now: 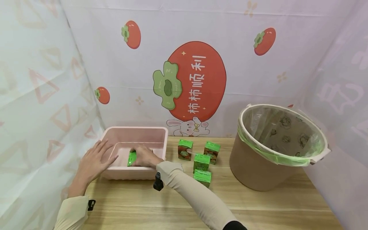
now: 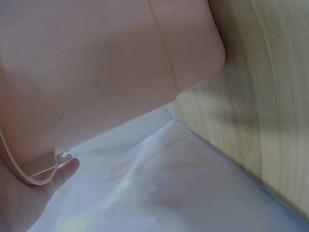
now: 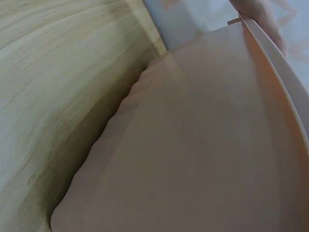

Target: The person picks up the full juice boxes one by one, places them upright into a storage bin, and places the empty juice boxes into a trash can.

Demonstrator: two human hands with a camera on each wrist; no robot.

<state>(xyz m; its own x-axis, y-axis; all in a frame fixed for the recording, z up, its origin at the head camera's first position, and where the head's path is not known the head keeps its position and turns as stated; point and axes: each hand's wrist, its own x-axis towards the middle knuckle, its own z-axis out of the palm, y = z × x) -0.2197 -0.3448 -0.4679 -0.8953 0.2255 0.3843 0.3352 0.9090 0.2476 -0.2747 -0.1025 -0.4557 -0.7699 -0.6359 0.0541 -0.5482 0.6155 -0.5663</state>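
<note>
I am reaching my right grip point(image 1: 143, 155) down into the pink tub point(image 1: 129, 174), and its fingers are curling over a green box point(image 1: 131, 158), clamped on it as far as I can judge; my own knuckles are hiding most of that hold, and whether the box is touching the tub's floor I cannot tell. My left grip point(image 1: 93, 163) is lying spread, fingers apart, on the tub's left rim near the front corner.

What I am minding is slippage: only one end of the box is showing past my fingers, so an off-centre pinch could be letting it twist loose. My right forearm is crossing low over the tub's near right corner, so a careless lift could be knocking that rim and skidding the tub, and leaning hard on the left edge could be tipping it. My right sleeve point(image 1: 198, 198) is passing close to four green-topped cartons point(image 1: 201, 162), and a sideways sweep could be toppling the nearest.

Everything is standing on a pale wood-grained tabletop point(image 1: 129, 204). A brown bin point(image 1: 258, 172) with a plastic liner point(image 1: 276, 157) is standing at the right. White sheeting point(image 1: 201, 19) is walling the space on three sides, the back one showing a big persimmon print point(image 1: 201, 80).
</note>
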